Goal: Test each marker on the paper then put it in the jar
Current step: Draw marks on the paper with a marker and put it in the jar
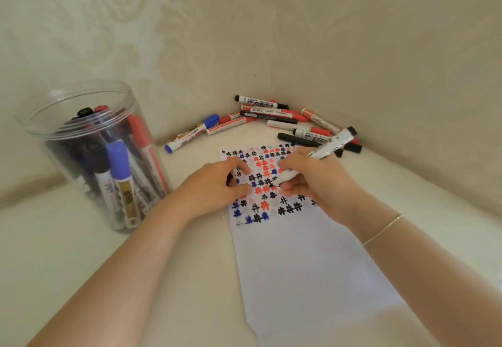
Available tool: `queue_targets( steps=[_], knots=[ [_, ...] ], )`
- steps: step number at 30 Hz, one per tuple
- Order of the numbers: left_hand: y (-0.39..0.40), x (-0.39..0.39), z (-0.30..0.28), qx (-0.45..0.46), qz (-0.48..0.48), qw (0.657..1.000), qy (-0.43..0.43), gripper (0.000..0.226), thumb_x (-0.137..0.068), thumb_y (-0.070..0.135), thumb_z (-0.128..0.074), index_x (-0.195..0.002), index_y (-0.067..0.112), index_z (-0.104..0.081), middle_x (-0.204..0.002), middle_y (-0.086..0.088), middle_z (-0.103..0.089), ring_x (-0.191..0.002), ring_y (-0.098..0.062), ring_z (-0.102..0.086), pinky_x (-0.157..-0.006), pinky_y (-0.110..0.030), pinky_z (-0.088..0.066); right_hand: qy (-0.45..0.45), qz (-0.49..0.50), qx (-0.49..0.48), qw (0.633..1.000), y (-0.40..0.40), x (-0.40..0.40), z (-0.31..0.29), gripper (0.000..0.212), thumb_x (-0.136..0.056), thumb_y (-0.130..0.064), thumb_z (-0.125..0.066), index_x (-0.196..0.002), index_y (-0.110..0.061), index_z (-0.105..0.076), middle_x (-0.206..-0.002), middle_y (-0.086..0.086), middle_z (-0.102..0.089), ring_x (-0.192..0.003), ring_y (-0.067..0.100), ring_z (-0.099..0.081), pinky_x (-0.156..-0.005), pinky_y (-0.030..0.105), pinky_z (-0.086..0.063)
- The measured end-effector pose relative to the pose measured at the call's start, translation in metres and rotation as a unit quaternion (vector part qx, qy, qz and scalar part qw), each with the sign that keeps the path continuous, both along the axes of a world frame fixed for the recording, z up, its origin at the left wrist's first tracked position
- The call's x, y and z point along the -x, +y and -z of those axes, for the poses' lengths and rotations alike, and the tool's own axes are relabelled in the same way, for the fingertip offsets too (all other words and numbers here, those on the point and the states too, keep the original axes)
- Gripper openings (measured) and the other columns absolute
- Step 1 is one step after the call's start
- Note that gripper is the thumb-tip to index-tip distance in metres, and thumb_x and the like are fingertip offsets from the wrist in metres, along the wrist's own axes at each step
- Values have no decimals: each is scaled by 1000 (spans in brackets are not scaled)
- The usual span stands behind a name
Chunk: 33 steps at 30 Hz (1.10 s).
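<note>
My right hand point(312, 178) grips a white marker with a black end point(334, 141), slanted with its tip down on the paper point(298, 251). The upper part of the sheet is covered with black, red and blue hash marks. My left hand point(214, 186) rests on the paper's left edge with its fingers curled round a small dark cap point(230, 179), mostly hidden. A clear plastic jar point(54, 118) stands at the left, open-topped, with several markers upright in it.
A pile of several loose red, black and blue markers point(271, 114) lies in the far corner against the walls. One blue-capped marker point(190, 133) lies between the jar and the pile. Walls close off the back and the right side.
</note>
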<state>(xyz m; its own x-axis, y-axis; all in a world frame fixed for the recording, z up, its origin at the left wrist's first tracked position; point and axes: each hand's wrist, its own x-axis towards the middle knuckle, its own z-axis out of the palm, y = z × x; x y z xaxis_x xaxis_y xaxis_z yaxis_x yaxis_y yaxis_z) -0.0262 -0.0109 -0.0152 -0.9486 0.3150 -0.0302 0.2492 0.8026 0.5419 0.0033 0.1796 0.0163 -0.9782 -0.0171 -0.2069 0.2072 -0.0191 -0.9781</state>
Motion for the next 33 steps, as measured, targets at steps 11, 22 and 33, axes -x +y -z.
queue_targets(
  steps=[11,22,33],
  knots=[
    [-13,-16,-15,-3,91,986,-139,67,-78,19,-75,-135,37,-43,-113,3,-49,-98,-19,-54,-90,-31,-47,55,54,-91,993,-52,-29,30,30,-79,0,-55,-53,-11,-44,-48,10,-53,-32,10,-38,-34,15,-32],
    [-15,-17,-19,8,104,983,-154,74,-78,21,-76,-139,37,-36,-109,8,-46,-102,-16,-52,-90,-27,-44,92,40,-136,986,-58,-32,36,24,-77,0,-60,-56,-6,-48,-46,11,-54,-29,14,-44,-34,20,-36],
    [-14,-16,-19,2,103,982,-157,73,-77,21,-77,-137,37,-38,-105,8,-47,-93,-13,-51,-85,-27,-45,87,15,-132,987,-58,-34,33,27,-76,4,-59,-53,-6,-49,-43,9,-56,-27,12,-44,-33,17,-34]
  ],
)
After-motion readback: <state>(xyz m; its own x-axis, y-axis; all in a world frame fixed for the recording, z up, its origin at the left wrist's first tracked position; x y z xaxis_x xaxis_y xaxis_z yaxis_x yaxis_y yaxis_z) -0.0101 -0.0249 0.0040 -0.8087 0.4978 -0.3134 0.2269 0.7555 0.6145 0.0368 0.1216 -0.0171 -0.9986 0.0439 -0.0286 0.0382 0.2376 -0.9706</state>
